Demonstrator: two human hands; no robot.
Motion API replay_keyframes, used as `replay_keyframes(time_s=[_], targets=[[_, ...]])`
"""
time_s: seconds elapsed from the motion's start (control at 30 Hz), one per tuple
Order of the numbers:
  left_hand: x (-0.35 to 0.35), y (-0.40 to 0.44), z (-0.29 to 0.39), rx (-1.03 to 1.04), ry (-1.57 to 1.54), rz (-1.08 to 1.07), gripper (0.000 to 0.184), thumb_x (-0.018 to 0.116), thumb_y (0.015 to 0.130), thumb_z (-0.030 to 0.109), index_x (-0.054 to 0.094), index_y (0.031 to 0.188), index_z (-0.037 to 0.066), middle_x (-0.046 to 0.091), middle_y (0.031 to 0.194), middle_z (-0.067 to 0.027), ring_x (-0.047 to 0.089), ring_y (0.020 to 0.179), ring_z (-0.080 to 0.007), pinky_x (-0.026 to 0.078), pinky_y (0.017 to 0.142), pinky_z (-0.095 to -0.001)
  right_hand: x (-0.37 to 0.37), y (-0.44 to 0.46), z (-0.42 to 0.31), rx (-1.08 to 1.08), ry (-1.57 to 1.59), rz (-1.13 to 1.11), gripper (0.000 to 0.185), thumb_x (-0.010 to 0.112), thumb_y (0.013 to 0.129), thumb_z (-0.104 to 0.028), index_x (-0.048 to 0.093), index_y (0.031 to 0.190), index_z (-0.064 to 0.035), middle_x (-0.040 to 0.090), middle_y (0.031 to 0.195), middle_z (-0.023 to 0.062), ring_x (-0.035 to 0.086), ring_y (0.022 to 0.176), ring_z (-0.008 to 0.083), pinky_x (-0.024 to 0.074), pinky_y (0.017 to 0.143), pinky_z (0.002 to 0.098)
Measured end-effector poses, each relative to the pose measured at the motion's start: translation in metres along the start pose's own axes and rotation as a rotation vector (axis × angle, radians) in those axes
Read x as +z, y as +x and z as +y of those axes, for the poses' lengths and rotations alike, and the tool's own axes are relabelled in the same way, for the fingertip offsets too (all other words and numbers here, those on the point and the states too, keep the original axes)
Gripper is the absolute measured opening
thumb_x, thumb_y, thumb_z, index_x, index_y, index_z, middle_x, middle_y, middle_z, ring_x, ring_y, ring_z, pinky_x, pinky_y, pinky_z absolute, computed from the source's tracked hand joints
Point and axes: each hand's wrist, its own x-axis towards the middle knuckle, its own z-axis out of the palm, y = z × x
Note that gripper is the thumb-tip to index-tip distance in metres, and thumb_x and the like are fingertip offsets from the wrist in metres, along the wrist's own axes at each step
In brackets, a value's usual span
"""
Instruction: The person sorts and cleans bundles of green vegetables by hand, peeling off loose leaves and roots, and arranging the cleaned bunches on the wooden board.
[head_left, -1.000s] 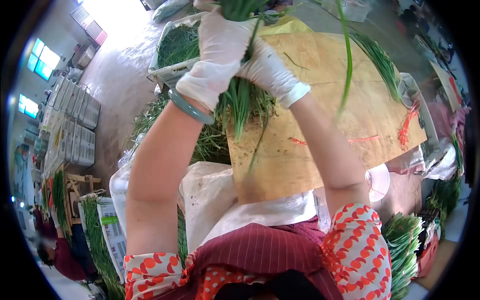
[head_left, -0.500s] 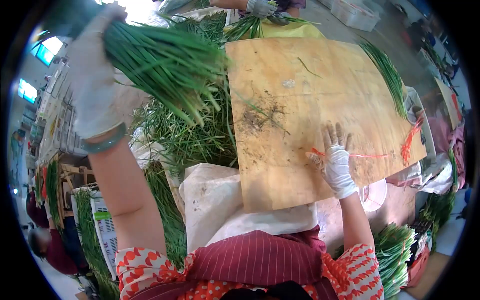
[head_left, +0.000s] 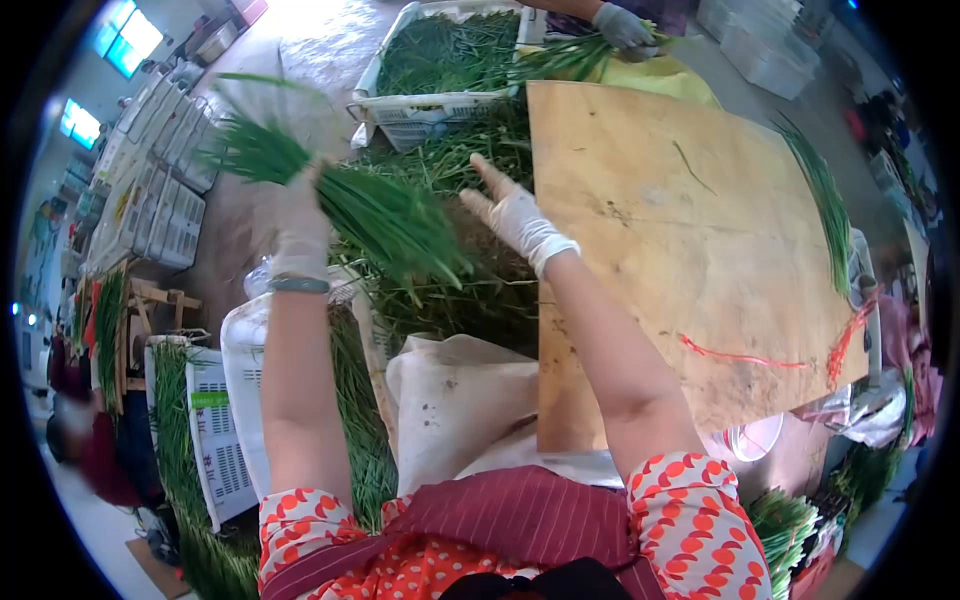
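My left hand, gloved in white, is wrapped round a bunch of long green garlic chives. The bunch is smeared by motion, its leaves sticking out on both sides of the fist. To its right, my gloved right hand has its fingers stretched apart and holds nothing. It hovers beside the left edge of a wooden board, above a loose heap of chives. On the board lies a red tie, and more red ties hang together at its right edge.
A white crate full of greens stands beyond the heap. Across the board, another person's gloved hand holds chives. A chive bundle lies along the board's far right edge. White crates stand at left; pale sacking hangs before me.
My left hand has come down and inward with the chives. My right hand has left the board and the red tie, moving left past its edge. Most dark debris is gone from the board.
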Motion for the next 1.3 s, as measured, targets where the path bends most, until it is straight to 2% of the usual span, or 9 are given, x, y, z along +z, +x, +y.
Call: replay_keyframes(time_s=[0.07, 0.17, 0.3, 0.63, 0.97, 1.0, 1.07, 1.23, 1.3], targets=[[-0.018, 0.016, 0.014, -0.062, -0.196, -0.138, 0.031, 0.070, 0.074, 0.024, 0.062, 0.091, -0.002, 0.062, 0.091, -0.0060, 0.056, 0.079, -0.0166, 0.045, 0.070, -0.0338, 0.001, 0.022, 0.016, -0.241, -0.111, 0.185, 0.054, 0.063, 0.078, -0.021, 0.043, 0.127, -0.0072, 0.053, 0.120, 0.0167, 0.051, 0.109, 0.0339, 0.0401, 0.094, 0.0356], [-0.006, -0.010, 0.008, 0.332, 0.754, 0.008, 0.030, 0.069, 0.076, 0.027, 0.063, 0.093, 0.002, 0.062, 0.083, -0.0056, 0.058, 0.076, -0.0212, 0.046, 0.071, -0.0333, -0.017, 0.011, -0.018, 0.236, -0.324, -0.068, 0.047, 0.060, 0.080, -0.028, 0.050, 0.121, -0.0069, 0.054, 0.118, 0.0165, 0.051, 0.108, 0.0330, 0.0397, 0.094, 0.0354], [-0.039, 0.049, -0.065, -0.089, 0.026, 0.160, 0.025, 0.066, 0.079, 0.024, 0.062, 0.092, 0.004, 0.062, 0.084, -0.0055, 0.058, 0.079, -0.0210, 0.046, 0.076, -0.0331, -0.020, -0.009, -0.009, 0.071, -0.447, -0.099, 0.047, 0.059, 0.081, -0.032, 0.052, 0.120, -0.0066, 0.054, 0.119, 0.0160, 0.050, 0.111, 0.0316, 0.0385, 0.096, 0.0352], [-0.070, -0.024, 0.064, 0.008, -0.545, -0.076, 0.017, 0.058, 0.084, 0.018, 0.061, 0.092, 0.003, 0.064, 0.093, -0.0103, 0.060, 0.087, -0.0220, 0.049, 0.081, -0.0367, -0.018, 0.028, -0.035, 0.559, 0.662, -0.075, 0.103, 0.070, 0.070, -0.049, 0.008, 0.142, -0.0094, 0.033, 0.139, 0.0157, 0.031, 0.128, 0.0276, 0.0303, 0.100, 0.0437], [-0.103, -0.039, 0.095, 0.291, -0.661, -0.159, 0.020, 0.053, 0.084, 0.016, 0.061, 0.095, 0.002, 0.063, 0.096, -0.0106, 0.059, 0.090, -0.0235, 0.048, 0.083, -0.0368, 0.011, -0.013, -0.130, 0.259, 1.395, -0.439, 0.052, 0.070, 0.074, -0.008, 0.046, 0.121, -0.0031, 0.057, 0.114, 0.0104, 0.056, 0.097, 0.0204, 0.0503, 0.083, 0.0326], [-0.104, -0.037, 0.095, 0.338, -0.699, -0.201, 0.021, 0.052, 0.084, 0.017, 0.061, 0.096, 0.002, 0.063, 0.097, -0.0105, 0.059, 0.090, -0.0234, 0.048, 0.082, -0.0363, 0.011, -0.020, -0.124, 0.001, 0.585, -0.371, 0.050, 0.065, 0.078, -0.008, 0.042, 0.122, -0.0024, 0.052, 0.120, 0.0131, 0.053, 0.104, 0.0257, 0.0465, 0.091, 0.0376], [-0.099, -0.036, 0.099, 0.395, -0.648, -0.099, 0.022, 0.051, 0.084, 0.020, 0.060, 0.094, 0.003, 0.063, 0.093, -0.0104, 0.059, 0.087, -0.0240, 0.048, 0.080, -0.0372, 0.026, -0.020, -0.111, -0.002, 1.063, -0.445, 0.048, 0.064, 0.077, -0.004, 0.043, 0.120, -0.0027, 0.052, 0.120, 0.0129, 0.052, 0.106, 0.0249, 0.0453, 0.092, 0.0370], [-0.070, -0.060, 0.116, 0.458, -0.559, -0.090, 0.022, 0.048, 0.084, 0.022, 0.058, 0.092, 0.005, 0.062, 0.091, -0.0117, 0.059, 0.086, -0.0245, 0.048, 0.080, -0.0375, 0.052, -0.009, -0.103, -0.279, -0.175, -0.078, 0.044, 0.059, 0.075, 0.007, 0.045, 0.114, -0.0047, 0.055, 0.111, 0.0081, 0.053, 0.101, 0.0150, 0.0449, 0.087, 0.0290], [-0.080, -0.050, 0.118, 0.469, -0.625, -0.045, 0.024, 0.052, 0.081, 0.020, 0.061, 0.094, 0.002, 0.061, 0.094, -0.0100, 0.057, 0.090, -0.0231, 0.047, 0.082, -0.0346, 0.055, -0.033, -0.104, -0.233, 1.093, -0.164, 0.026, 0.050, 0.087, -0.003, 0.051, 0.112, -0.0004, 0.059, 0.108, 0.0089, 0.058, 0.096, 0.0163, 0.0474, 0.081, 0.0280]])
